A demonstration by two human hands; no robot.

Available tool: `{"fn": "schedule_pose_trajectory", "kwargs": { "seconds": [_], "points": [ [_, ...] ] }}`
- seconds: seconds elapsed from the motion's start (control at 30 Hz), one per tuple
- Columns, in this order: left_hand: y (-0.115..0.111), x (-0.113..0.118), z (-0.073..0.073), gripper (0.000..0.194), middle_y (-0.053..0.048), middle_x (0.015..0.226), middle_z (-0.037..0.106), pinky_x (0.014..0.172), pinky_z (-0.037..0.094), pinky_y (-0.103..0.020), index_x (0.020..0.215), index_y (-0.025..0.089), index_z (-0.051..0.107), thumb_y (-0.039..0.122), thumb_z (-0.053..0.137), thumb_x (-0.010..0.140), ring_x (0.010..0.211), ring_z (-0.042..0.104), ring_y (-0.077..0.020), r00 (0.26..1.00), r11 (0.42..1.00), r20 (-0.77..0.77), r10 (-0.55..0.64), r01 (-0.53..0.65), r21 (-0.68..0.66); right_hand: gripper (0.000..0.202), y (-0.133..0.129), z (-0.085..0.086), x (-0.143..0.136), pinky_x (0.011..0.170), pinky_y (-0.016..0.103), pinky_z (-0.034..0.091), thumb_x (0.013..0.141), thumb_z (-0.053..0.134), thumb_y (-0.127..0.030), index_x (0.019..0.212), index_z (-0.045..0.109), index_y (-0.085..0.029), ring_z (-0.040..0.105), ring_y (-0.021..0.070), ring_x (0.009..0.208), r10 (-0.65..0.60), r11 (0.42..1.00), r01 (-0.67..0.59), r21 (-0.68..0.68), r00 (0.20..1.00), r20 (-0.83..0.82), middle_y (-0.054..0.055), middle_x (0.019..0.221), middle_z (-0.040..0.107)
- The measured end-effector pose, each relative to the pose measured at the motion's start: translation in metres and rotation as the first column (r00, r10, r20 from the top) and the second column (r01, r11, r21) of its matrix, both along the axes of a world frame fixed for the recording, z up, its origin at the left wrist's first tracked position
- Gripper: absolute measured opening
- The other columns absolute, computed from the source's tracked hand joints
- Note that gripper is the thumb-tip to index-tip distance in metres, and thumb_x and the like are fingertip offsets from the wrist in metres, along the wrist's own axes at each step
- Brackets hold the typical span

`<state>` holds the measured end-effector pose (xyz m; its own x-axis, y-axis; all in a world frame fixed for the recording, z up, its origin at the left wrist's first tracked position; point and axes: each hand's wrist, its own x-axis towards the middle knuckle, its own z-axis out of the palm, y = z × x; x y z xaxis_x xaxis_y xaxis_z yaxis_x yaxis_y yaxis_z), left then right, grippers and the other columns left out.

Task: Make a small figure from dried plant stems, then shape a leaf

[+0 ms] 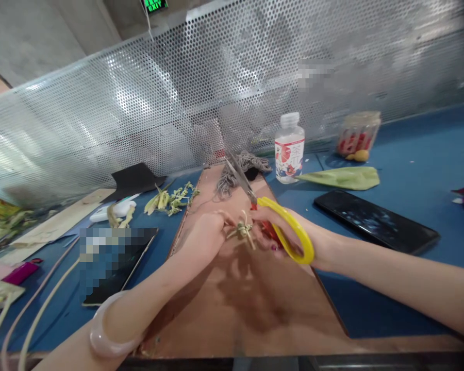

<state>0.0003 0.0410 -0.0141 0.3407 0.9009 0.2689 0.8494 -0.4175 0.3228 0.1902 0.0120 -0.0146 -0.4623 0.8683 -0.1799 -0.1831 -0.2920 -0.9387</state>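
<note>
Over the brown board (224,309), my left hand (211,232) is closed, its fingertips pinching a small knotted bundle of pale plant strips (243,228) with loose ends sticking out. My right hand (268,234) is closed around the handles of a pair of scissors (299,239), one yellow loop and one red. The fingers of this hand also come close to the knotted bundle; whether they touch it I cannot tell. The scissor blades point up and away, clear of the bundle. A pale bangle (100,330) circles my left wrist.
Grey yarn (226,180) lies at the board's far end. To the right are a labelled bottle (289,154), a jar (358,134), a green husk (344,178) and a phone (375,221). A tablet (119,268) and husk scraps (178,198) lie left. Perforated metal (193,87) stands behind.
</note>
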Motion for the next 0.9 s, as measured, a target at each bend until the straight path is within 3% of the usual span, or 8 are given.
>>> {"fn": "schedule_pose_trajectory", "kwargs": {
  "seconds": [0.1,0.33,0.57,0.9],
  "points": [
    [0.005,-0.002,0.005,0.013,-0.003,0.079,0.07,0.071,0.047,-0.029,0.073,0.018,0.067,0.009,0.057,0.076,0.075,0.063,-0.0177,1.0,0.998,-0.021,0.002,0.0,0.062,0.031,-0.016,0.004,-0.005,0.034,0.017,0.03,0.078,0.053,-0.046,0.067,0.048,-0.017,0.041,0.0071,0.043,0.098,0.973,-0.13,-0.19,0.981,-0.168,-0.003,0.058,0.047],
    [0.025,-0.018,0.013,0.012,-0.004,0.08,0.069,0.078,0.048,-0.031,0.072,0.017,0.065,0.008,0.058,0.076,0.078,0.063,-0.0178,0.996,0.971,0.039,0.086,-0.093,0.219,0.044,-0.029,-0.01,-0.013,0.03,0.024,0.044,0.079,0.042,-0.055,0.064,0.052,-0.015,0.047,0.011,0.039,0.281,0.862,-0.378,-0.339,0.911,-0.301,0.0,0.055,0.049],
    [0.031,-0.026,0.017,0.013,-0.003,0.08,0.069,0.078,0.049,-0.031,0.074,0.017,0.066,0.007,0.058,0.075,0.079,0.064,-0.0173,0.988,0.958,0.109,0.105,-0.13,0.257,0.044,-0.031,-0.007,-0.015,0.028,0.023,0.044,0.083,0.035,-0.052,0.064,0.05,-0.016,0.045,0.0103,0.037,0.281,0.791,-0.405,-0.458,0.906,-0.316,0.001,0.053,0.047],
    [0.026,-0.02,0.014,0.015,-0.002,0.081,0.068,0.077,0.051,-0.03,0.076,0.017,0.066,0.007,0.054,0.077,0.077,0.064,-0.016,0.989,0.965,0.135,0.059,-0.092,0.248,0.038,-0.031,-0.009,-0.014,0.031,0.022,0.043,0.082,0.04,-0.05,0.068,0.052,-0.016,0.046,0.0107,0.044,0.3,0.812,-0.429,-0.396,0.889,-0.347,0.001,0.061,0.048]
  ]
}}
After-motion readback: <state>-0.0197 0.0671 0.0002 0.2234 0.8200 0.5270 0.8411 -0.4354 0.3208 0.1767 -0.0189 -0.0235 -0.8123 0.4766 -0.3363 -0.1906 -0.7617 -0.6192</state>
